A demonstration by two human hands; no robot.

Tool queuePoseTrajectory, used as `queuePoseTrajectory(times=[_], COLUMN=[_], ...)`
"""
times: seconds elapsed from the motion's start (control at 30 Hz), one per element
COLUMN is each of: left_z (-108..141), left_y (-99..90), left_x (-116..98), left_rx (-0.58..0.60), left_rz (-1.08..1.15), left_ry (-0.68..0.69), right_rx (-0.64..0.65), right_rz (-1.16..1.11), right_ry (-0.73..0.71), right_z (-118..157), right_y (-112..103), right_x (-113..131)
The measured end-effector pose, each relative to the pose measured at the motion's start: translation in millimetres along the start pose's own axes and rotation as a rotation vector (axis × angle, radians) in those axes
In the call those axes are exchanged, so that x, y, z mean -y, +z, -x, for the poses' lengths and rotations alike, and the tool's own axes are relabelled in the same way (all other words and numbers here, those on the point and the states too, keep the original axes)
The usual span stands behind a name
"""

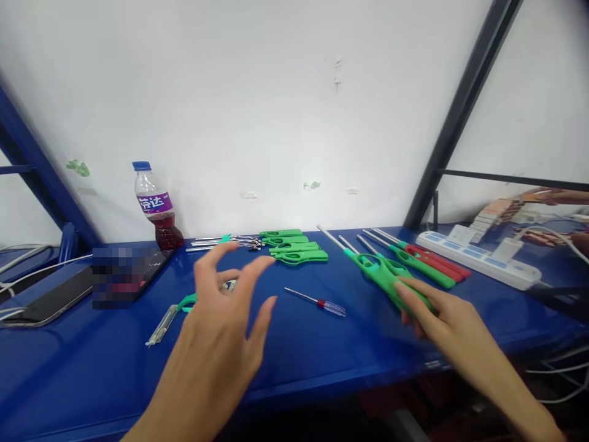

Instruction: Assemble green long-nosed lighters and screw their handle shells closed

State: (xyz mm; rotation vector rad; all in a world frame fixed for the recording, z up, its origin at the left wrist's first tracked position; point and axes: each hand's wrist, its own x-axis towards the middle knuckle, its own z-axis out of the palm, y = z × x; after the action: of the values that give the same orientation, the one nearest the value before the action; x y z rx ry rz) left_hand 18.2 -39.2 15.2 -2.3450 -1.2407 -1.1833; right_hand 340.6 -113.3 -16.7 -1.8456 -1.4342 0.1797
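My right hand [432, 307] is closed around the handle of a green utility lighter [380, 273], whose long metal nozzle points away to the upper left. Beside it lie several more lighters, some green and two or more with red handles [437, 261]. My left hand [225, 325] hovers over the table with its fingers curled but apart, nothing between them. Near it are a clear fuel tank [162, 326] and a green plastic trigger piece [186, 302]; small parts are partly hidden behind the fingers. Between my hands lies a screwdriver [332, 307] with a purplish handle.
Green handle shells [299, 247] and metal nozzle rods [207, 244] lie along the wall on the blue table [294, 362]. A drink bottle [156, 205] and phones [50, 294] are at left. A power strip [483, 258] lies at right; another person's hand [564, 196] shows beyond.
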Motion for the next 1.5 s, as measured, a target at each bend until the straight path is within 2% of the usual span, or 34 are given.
queuePoseTrajectory(times=[0.1, 0.17, 0.23, 0.33, 0.47, 0.57, 0.6, 0.67, 0.7, 0.73, 0.8, 0.93, 1.03, 1.17, 1.3, 1.5], left_z=[-5, -10, -15, -16, -8, -8, -12, -25, -35, -47, -71, -110, -119, -113, -109, -107], left_y=[-2.8, -6.1, -9.4, -10.8, -8.8, -10.2, -10.5, -8.1, -4.4, 1.1, 17.6, 57.8, 78.2, 88.9, 92.1, 92.1], left_x=[22, 34, 44, 53, 61, 67, 70, 81, 88, 97, 118, 160, 184, 201, 207, 207], left_rx=[0.174, 0.326, 0.372, 0.345, 0.25, 0.198, 0.219, 0.309, 0.412, 0.464, 0.542, 0.66, 0.695, 0.709, 0.721, 0.75], left_rz=[-0.177, -0.203, -0.17, -0.102, -0.027, -0.044, -0.07, -0.133, -0.178, -0.203, -0.228, -0.254, -0.252, -0.264, -0.281, -0.307], left_ry=[-0.314, -0.479, -0.58, -0.635, -0.538, -0.463, -0.437, -0.355, -0.273, -0.235, -0.178, -0.086, -0.057, -0.055, -0.053, -0.043], right_rx=[-0.007, -0.051, -0.098, -0.115, -0.128, -0.198, -0.224, -0.196, -0.115, 0.025, 0.16, 0.417, 0.508, 0.557, 0.624, 0.649], right_rz=[0.197, 0.327, 0.443, 0.585, 0.632, 0.66, 0.676, 0.653, 0.625, 0.594, 0.56, 0.54, 0.536, 0.499, 0.439, 0.357], right_ry=[0.054, 0.09, 0.134, 0.17, 0.115, 0.027, -0.007, -0.1, -0.179, -0.291, -0.446, -0.664, -0.702, -0.689, -0.693, -0.707], right_z=[-6, -9, -9, -7, -4, -10, -15, -31, -42, -55, -86, -144, -166, -167, -160, -158], right_y=[15, 26, 34, 36, 24, 15, 14, 16, 20, 24, 38, 71, 90, 95, 87, 82], right_x=[-19, -22, -22, -23, -29, -22, -15, 5, 17, 28, 48, 61, 53, 43, 42, 42])
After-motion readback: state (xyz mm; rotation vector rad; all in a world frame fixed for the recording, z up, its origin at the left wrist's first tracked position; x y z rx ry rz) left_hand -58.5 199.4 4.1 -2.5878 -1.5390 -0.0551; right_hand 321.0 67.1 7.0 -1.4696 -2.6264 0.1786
